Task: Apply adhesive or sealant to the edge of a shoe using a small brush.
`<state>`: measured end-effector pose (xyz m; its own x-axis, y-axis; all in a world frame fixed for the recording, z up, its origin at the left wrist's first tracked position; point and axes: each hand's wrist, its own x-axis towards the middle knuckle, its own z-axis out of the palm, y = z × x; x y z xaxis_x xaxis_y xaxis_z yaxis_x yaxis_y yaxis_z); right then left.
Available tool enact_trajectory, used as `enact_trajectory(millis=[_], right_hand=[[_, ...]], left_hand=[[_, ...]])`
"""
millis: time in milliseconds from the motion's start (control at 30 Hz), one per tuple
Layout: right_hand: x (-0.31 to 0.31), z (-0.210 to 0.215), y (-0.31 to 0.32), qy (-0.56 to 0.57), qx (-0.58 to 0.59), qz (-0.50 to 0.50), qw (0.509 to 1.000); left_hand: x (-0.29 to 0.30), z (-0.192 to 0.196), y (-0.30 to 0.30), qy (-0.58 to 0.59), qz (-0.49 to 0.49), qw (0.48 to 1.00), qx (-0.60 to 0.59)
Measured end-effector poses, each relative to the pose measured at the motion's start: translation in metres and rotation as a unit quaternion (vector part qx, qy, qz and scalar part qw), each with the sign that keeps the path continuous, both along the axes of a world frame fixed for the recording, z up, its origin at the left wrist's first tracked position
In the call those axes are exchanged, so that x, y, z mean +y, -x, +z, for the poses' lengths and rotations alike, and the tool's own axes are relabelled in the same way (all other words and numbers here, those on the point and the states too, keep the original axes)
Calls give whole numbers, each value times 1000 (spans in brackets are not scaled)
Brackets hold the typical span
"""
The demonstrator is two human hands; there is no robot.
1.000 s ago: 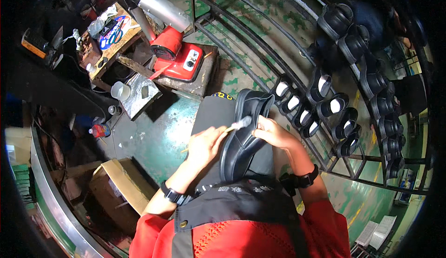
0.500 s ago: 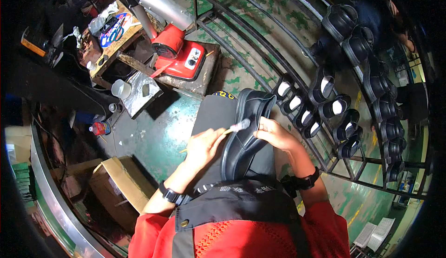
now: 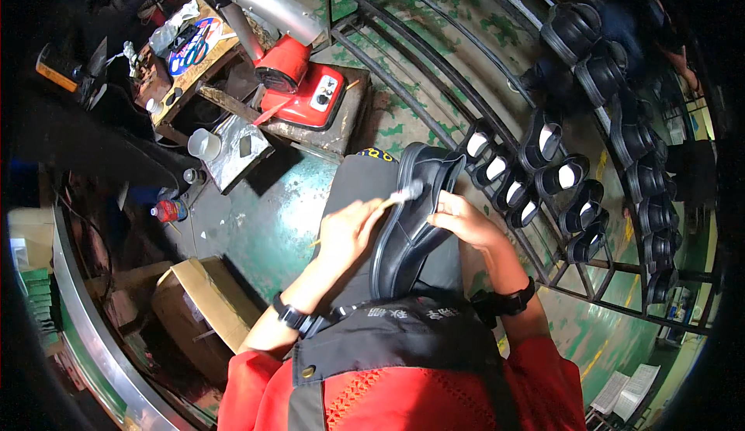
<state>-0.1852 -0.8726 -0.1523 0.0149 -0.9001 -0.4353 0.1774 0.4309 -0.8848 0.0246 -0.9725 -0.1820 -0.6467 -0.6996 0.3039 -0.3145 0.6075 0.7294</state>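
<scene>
A black leather shoe [image 3: 403,249] rests along my lap, on dark trousers, its opening turned toward the right. My right hand [image 3: 468,220] grips the rim of that opening between thumb and fingers. Pinched in my left hand [image 3: 346,233] is a thin wooden stick [image 3: 383,206], whose back end pokes out on the left below the hand. A whitish-grey wad [image 3: 408,192] covers its tip and touches the shoe's upper, or hangs just over it.
On the right, a black metal rack [image 3: 434,132] carries several black shoes [image 3: 560,175]. A red machine with a blower [image 3: 310,99] stands ahead on a stand. Front left are a translucent cup [image 3: 204,145] and a red-labelled bottle [image 3: 168,211]; an open cardboard box [image 3: 209,295] is nearer.
My left hand has moved slightly forward and right, carrying the wad farther up the shoe's upper. The shoe and my right hand have shifted a little to the right.
</scene>
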Motion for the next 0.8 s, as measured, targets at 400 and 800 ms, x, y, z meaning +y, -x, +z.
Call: enact_trajectory(millis=[400, 800], right_hand=[[0, 2, -1, 40, -50, -22, 998], [4, -13, -2, 57, 46, -28, 997]], left_hand=[[-9, 1, 13, -10, 24, 1000, 15], [-14, 23, 33, 18, -14, 999, -39]])
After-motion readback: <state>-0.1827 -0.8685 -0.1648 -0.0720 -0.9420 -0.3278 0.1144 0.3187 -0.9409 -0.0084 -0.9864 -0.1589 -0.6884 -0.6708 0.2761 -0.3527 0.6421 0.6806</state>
